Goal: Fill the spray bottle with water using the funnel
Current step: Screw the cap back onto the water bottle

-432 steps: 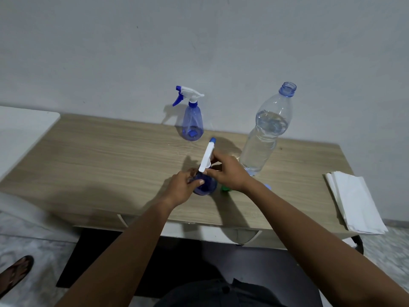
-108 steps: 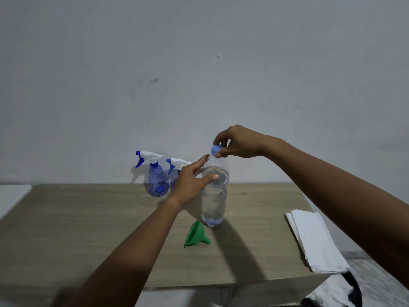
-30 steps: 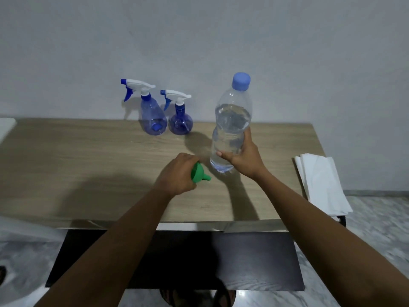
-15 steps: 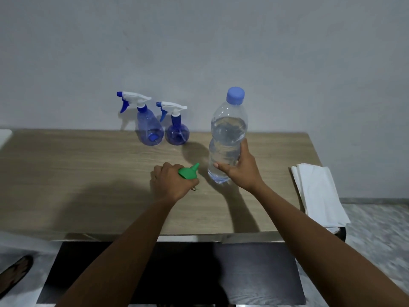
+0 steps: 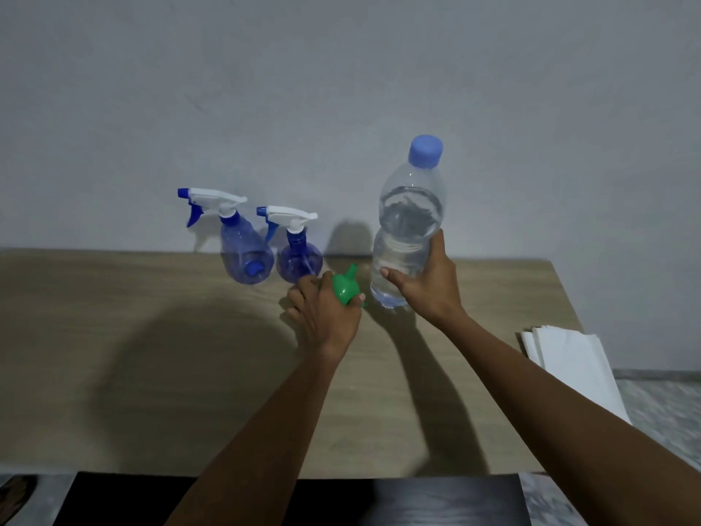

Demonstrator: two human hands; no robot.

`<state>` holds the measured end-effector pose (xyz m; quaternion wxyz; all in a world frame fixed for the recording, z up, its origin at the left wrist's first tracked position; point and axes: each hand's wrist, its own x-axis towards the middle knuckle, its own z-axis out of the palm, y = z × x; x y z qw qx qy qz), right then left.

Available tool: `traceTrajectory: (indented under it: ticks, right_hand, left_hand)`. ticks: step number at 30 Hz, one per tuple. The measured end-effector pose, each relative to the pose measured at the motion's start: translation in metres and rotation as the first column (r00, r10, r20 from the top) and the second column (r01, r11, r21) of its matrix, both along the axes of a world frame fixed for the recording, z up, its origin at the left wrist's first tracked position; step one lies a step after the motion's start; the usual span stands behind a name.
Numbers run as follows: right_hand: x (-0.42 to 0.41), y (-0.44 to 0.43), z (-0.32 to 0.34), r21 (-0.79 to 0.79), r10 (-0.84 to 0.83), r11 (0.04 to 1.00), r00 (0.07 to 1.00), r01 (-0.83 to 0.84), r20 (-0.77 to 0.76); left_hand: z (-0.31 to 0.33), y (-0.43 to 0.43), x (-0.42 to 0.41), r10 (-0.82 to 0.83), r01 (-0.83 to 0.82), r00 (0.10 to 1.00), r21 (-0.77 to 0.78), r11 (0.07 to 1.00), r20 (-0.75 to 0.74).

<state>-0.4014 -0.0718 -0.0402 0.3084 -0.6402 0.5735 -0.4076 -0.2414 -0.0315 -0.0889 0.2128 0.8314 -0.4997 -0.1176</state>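
Note:
Two blue spray bottles with white trigger heads stand at the back of the wooden table: a larger one on the left and a smaller round one beside it. My left hand grips a small green funnel, spout pointing up and away, just in front of the smaller bottle. My right hand is wrapped around the lower half of a clear water bottle with a blue cap, holding it upright near the table top.
A stack of white paper towels lies at the table's right edge. A grey wall rises directly behind the bottles. A dark mat lies on the floor below the table's front edge.
My left hand has carried the funnel forward toward the smaller spray bottle. My right hand has moved the capped water bottle farther back on the table.

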Motion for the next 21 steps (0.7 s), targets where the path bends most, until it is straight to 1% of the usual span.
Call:
traceTrajectory:
  ticks: [2,6,8,11,14,21]
  right_hand:
    - [0.0,-0.016,-0.003,-0.012,0.009,1.0,1.0,-0.009,0.017]
    - [0.001,-0.036,-0.007,-0.014,0.053,0.999,0.999,-0.053,0.007]
    - [0.002,-0.042,-0.009,-0.014,0.062,0.998,0.998,-0.062,0.01]
    - [0.003,-0.048,-0.012,-0.018,0.07,0.997,0.997,-0.069,0.026]
    - [0.003,-0.051,-0.013,-0.026,0.072,0.997,0.997,-0.071,0.035]
    - [0.006,-0.055,-0.02,-0.043,0.067,0.997,0.995,-0.064,0.076]
  left_hand:
    - [-0.009,-0.012,-0.004,0.021,-0.021,0.998,-0.001,1.0,0.052]
    - [-0.025,-0.028,-0.001,0.008,-0.006,0.996,-0.03,1.0,0.092]
    - [-0.027,-0.035,0.002,-0.022,0.024,0.999,-0.048,0.999,0.05]
    - [-0.026,-0.042,0.002,-0.012,0.008,0.996,-0.044,0.999,-0.091]
    - [-0.028,-0.046,0.002,-0.02,0.019,0.995,-0.013,1.0,-0.093]
    - [-0.034,-0.056,0.004,-0.053,0.053,0.994,-0.006,0.999,-0.091]
